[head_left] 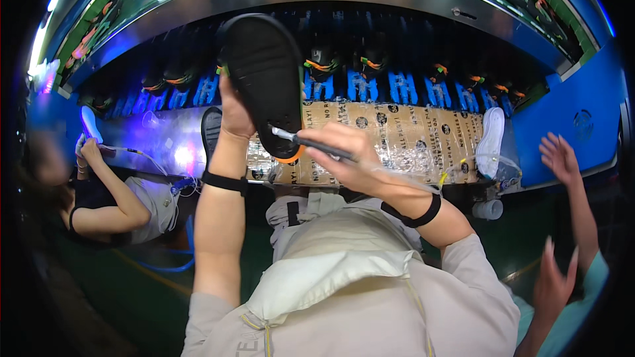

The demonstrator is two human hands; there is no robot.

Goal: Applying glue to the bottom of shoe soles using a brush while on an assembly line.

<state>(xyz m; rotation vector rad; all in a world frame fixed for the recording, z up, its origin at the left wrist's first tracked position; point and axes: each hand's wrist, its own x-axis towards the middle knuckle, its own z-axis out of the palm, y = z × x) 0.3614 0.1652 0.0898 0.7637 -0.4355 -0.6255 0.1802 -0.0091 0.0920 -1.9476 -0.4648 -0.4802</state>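
Observation:
My left hand (236, 111) grips a black shoe sole (261, 59) with an orange and green edge, holding it up by its left side. The sole's heel end points down toward me. In my right hand (347, 144) is a dark-handled brush (324, 150) with a thin clear tube trailing from it. The brush's pale tip meets the heel area of the sole, near some small holes. Part of my left hand's fingers is hidden behind the sole.
A bench covered with printed brown sheet (410, 145) lies before me. On it are another black sole (211, 133) and a white sole (490, 139). Blue racks (363, 86) with shoes stand behind. A person at left holds a sole (90, 124); at right another person's hands (561, 158) show.

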